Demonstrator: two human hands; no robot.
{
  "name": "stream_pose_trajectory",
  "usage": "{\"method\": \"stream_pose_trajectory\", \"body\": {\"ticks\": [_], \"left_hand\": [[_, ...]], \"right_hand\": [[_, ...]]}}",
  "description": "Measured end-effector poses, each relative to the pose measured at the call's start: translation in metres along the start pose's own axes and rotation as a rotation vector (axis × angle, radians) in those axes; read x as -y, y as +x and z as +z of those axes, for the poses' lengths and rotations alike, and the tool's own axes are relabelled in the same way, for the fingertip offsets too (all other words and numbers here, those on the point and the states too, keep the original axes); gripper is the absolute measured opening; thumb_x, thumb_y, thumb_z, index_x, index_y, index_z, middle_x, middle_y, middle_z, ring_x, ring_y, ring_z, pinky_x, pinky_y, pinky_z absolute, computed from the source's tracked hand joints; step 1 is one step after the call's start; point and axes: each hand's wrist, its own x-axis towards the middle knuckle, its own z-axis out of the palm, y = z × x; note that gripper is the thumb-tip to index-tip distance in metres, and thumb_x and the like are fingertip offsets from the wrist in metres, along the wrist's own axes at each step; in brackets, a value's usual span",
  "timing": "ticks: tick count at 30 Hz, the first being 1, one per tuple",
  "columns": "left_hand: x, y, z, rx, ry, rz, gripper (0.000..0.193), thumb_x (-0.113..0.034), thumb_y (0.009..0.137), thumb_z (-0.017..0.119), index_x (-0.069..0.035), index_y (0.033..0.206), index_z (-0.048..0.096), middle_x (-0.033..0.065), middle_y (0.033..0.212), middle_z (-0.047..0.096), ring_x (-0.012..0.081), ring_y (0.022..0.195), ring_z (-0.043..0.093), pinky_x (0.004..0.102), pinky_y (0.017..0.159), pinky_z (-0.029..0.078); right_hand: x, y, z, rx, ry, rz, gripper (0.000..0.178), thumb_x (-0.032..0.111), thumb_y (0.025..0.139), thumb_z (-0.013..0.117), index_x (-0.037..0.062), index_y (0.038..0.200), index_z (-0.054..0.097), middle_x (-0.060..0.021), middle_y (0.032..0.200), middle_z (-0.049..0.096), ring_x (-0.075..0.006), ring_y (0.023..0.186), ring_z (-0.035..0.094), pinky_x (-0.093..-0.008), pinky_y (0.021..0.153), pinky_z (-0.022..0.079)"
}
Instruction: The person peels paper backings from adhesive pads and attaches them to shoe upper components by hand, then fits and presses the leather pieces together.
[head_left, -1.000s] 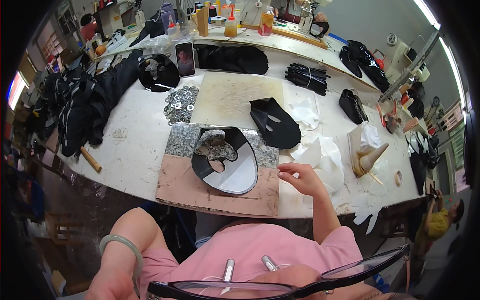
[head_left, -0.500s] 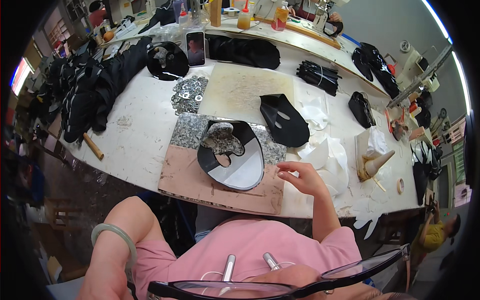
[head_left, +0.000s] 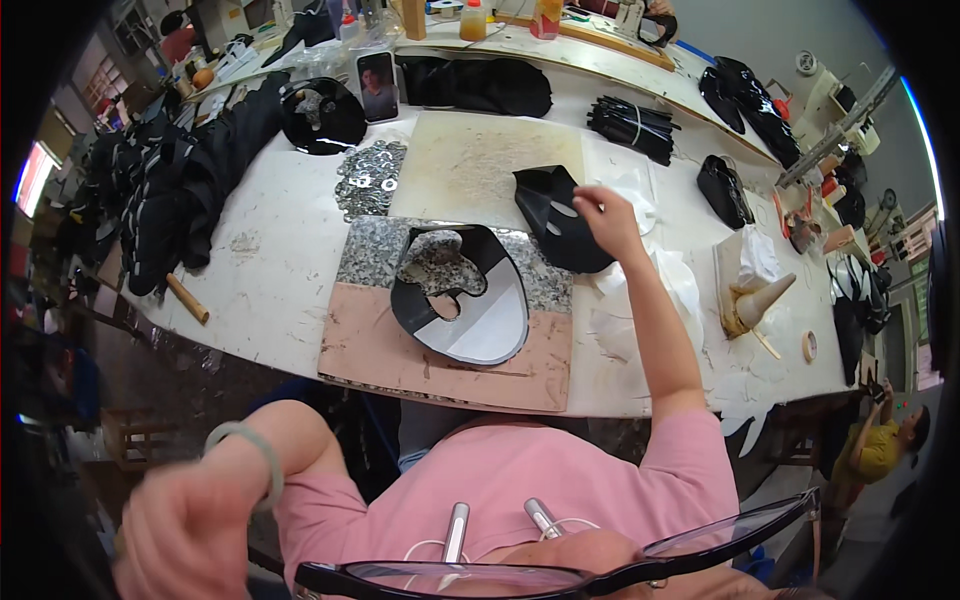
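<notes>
My right hand (head_left: pixel 608 222) is over the right side of a flat black piece (head_left: pixel 548 222) with slots cut in it. Its fingers are loosely bent, and I see nothing held between them. My left hand (head_left: pixel 180 525) is raised at the lower left, away from the table, its fingers smeared by motion; a pale bangle (head_left: pixel 262 455) circles that wrist. In front of me, a curved black-and-white panel (head_left: pixel 490 310) with a hole lies across a granite slab (head_left: pixel 372 250) and a pinkish board (head_left: pixel 350 355). A speckled irregular piece (head_left: pixel 440 262) rests on the panel.
Metal rings (head_left: pixel 370 178) lie heaped beside a pale cutting board (head_left: pixel 470 150). Behind stands a phone (head_left: pixel 377 88). White sheets (head_left: pixel 680 285), a cone-shaped tool (head_left: pixel 765 305) and a tape roll (head_left: pixel 809 346) are at the right. Black items (head_left: pixel 190 190) and a wooden stick (head_left: pixel 187 298) lie left.
My right hand has moved forward from beside the pinkish board to the slotted black piece. My left hand has risen into view at the lower left. The whole view has shifted slightly.
</notes>
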Motion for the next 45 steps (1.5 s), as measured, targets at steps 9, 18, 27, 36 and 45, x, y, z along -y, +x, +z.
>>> {"method": "stream_pose_trajectory", "body": {"ticks": [9,18,27,36,45], "left_hand": [[0.028,-0.144,-0.096,-0.370,1.081,-1.273,0.027,-0.013,0.087,0.065,0.001,0.110,0.061,0.0074,0.100,0.064,0.0127,0.088,0.061,0.0253,0.076,0.049],[0.080,-0.237,-0.150,0.017,0.942,-1.740,0.065,-0.026,0.079,0.073,-0.002,0.133,0.046,0.0153,0.122,0.056,0.0214,0.113,0.052,0.0315,0.095,0.042],[0.069,-0.219,-0.099,-1.037,0.782,-1.276,0.044,-0.016,0.088,0.063,0.003,0.125,0.049,0.0065,0.108,0.059,0.0130,0.098,0.056,0.0283,0.088,0.045],[0.014,-0.264,-0.075,-1.486,0.117,-1.105,0.033,-0.025,0.098,0.047,-0.001,0.121,0.049,0.0103,0.117,0.057,0.0196,0.109,0.053,0.0360,0.097,0.041],[0.032,-0.224,-0.033,-1.415,-0.173,-1.210,0.029,-0.018,0.099,0.042,0.000,0.120,0.051,0.0099,0.120,0.056,0.0225,0.112,0.052,0.0401,0.099,0.041]], "right_hand": [[-0.025,0.065,0.063,0.173,0.021,0.247,0.052,0.029,0.080,0.072,0.0066,0.125,0.056,-0.0132,0.091,0.068,-0.0234,0.080,0.065,-0.0333,0.075,0.050],[0.049,0.037,0.001,0.172,1.019,0.329,0.034,0.001,0.082,0.066,-0.0006,0.115,0.059,-0.0087,0.097,0.064,-0.0130,0.084,0.063,-0.0256,0.074,0.051],[0.076,0.011,-0.085,0.099,1.029,0.177,0.034,0.006,0.088,0.061,0.0005,0.121,0.054,-0.0065,0.097,0.064,-0.0114,0.088,0.061,-0.0236,0.079,0.049],[0.113,0.089,-0.092,-0.016,0.843,0.171,0.025,0.017,0.089,0.065,0.0006,0.108,0.063,-0.0039,0.095,0.066,-0.0083,0.087,0.060,-0.0205,0.077,0.046],[0.183,0.006,-0.005,0.324,-0.038,-0.262,0.018,0.022,0.086,0.063,0.0042,0.089,0.064,-0.0110,0.085,0.057,-0.0255,0.079,0.058,-0.0340,0.073,0.046]]}}
